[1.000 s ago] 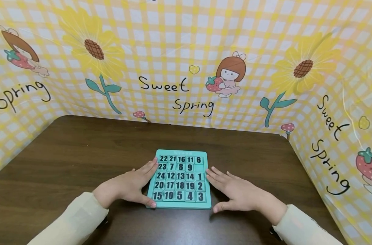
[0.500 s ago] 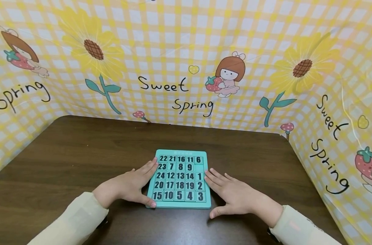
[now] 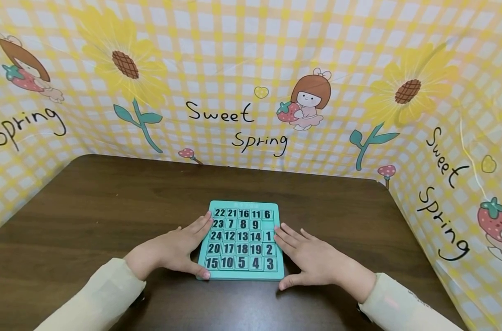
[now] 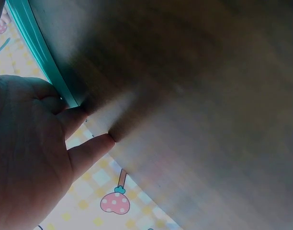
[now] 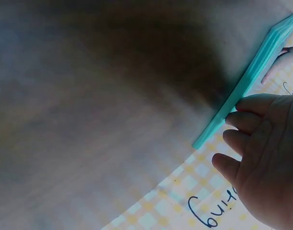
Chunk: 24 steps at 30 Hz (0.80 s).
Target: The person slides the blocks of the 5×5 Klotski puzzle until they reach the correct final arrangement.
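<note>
A turquoise number slide puzzle (image 3: 242, 275) lies flat on the table, its square tiles bearing black numbers. One gap (image 3: 268, 225) shows in the right column, between the tiles marked 6 and 1. My left hand (image 3: 176, 250) rests along the puzzle's left side, fingers extended on the frame and thumb at the near left corner. My right hand (image 3: 313, 262) is spread at the opposite side, with fingertips at the right edge beside the tile marked 1 (image 3: 268, 236). Its thumb points toward the near right corner. In the right wrist view, the fingers (image 5: 249, 120) lie extended beside the puzzle's edge (image 5: 247, 81).
The dark brown wooden table (image 3: 131, 197) extends around the puzzle. A yellow checked cloth (image 3: 217, 55) with flowers and lettering hangs upright behind the table and along both sides.
My right hand has shifted slightly left, bringing its fingertips over the puzzle's right edge. My left hand and the tile arrangement stay the same.
</note>
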Each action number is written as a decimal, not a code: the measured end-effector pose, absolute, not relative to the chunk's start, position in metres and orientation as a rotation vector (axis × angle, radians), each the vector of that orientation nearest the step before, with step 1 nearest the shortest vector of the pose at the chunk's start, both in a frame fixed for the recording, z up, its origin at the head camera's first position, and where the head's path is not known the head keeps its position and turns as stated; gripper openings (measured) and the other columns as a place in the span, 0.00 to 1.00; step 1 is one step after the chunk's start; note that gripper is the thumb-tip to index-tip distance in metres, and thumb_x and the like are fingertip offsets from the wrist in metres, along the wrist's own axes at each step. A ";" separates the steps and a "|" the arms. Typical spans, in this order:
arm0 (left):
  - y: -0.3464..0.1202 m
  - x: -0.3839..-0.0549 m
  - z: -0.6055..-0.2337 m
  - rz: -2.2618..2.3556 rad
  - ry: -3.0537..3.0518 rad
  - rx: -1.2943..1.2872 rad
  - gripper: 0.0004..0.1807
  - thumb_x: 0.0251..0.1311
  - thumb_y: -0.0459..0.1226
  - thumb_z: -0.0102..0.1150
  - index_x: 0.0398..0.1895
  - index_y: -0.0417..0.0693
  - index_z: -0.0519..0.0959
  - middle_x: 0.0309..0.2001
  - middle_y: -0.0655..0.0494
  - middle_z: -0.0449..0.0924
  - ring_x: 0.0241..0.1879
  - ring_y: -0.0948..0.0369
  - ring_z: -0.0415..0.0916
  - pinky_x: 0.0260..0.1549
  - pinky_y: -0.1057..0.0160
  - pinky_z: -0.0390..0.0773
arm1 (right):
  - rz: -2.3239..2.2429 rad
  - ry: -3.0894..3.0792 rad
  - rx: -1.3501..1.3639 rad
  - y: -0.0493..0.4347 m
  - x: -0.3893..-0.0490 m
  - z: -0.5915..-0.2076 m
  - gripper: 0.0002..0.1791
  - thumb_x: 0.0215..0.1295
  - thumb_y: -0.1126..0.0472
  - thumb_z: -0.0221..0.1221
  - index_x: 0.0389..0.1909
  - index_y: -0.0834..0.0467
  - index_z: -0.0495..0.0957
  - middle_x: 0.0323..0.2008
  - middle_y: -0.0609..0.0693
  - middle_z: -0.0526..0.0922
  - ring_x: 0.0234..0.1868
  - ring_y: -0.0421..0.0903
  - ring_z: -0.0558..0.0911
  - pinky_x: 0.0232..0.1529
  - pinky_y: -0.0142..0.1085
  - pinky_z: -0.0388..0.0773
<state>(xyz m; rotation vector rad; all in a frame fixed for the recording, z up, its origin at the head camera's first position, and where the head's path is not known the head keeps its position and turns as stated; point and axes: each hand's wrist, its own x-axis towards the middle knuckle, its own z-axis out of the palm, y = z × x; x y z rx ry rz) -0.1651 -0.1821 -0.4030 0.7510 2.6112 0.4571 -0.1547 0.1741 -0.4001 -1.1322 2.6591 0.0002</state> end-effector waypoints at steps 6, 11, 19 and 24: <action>-0.182 -0.165 -0.402 0.456 2.612 0.750 0.74 0.41 0.73 0.65 0.80 0.41 0.39 0.81 0.46 0.31 0.80 0.46 0.38 0.65 0.27 0.54 | 0.010 2.663 -1.122 0.171 -0.157 -0.397 0.58 0.59 0.21 0.48 0.79 0.58 0.50 0.80 0.53 0.47 0.81 0.51 0.43 0.75 0.58 0.53; -0.182 -0.165 -0.402 0.457 2.607 0.752 0.74 0.41 0.72 0.66 0.80 0.41 0.40 0.81 0.46 0.31 0.80 0.46 0.39 0.65 0.27 0.54 | -0.050 2.639 -1.146 0.173 -0.156 -0.400 0.57 0.61 0.22 0.48 0.79 0.57 0.49 0.81 0.51 0.45 0.81 0.51 0.43 0.75 0.60 0.52; -0.183 -0.164 -0.402 0.446 2.613 0.745 0.74 0.41 0.73 0.65 0.80 0.42 0.39 0.81 0.47 0.30 0.80 0.47 0.38 0.66 0.27 0.54 | -0.083 2.618 -1.190 0.173 -0.157 -0.401 0.54 0.64 0.24 0.47 0.79 0.57 0.49 0.81 0.51 0.45 0.81 0.50 0.43 0.75 0.60 0.52; -0.183 -0.165 -0.403 0.452 2.610 0.746 0.74 0.41 0.73 0.64 0.80 0.42 0.39 0.82 0.48 0.30 0.80 0.47 0.38 0.66 0.27 0.54 | -0.085 2.625 -1.171 0.173 -0.156 -0.399 0.53 0.65 0.25 0.47 0.79 0.57 0.50 0.80 0.51 0.47 0.81 0.50 0.44 0.75 0.60 0.52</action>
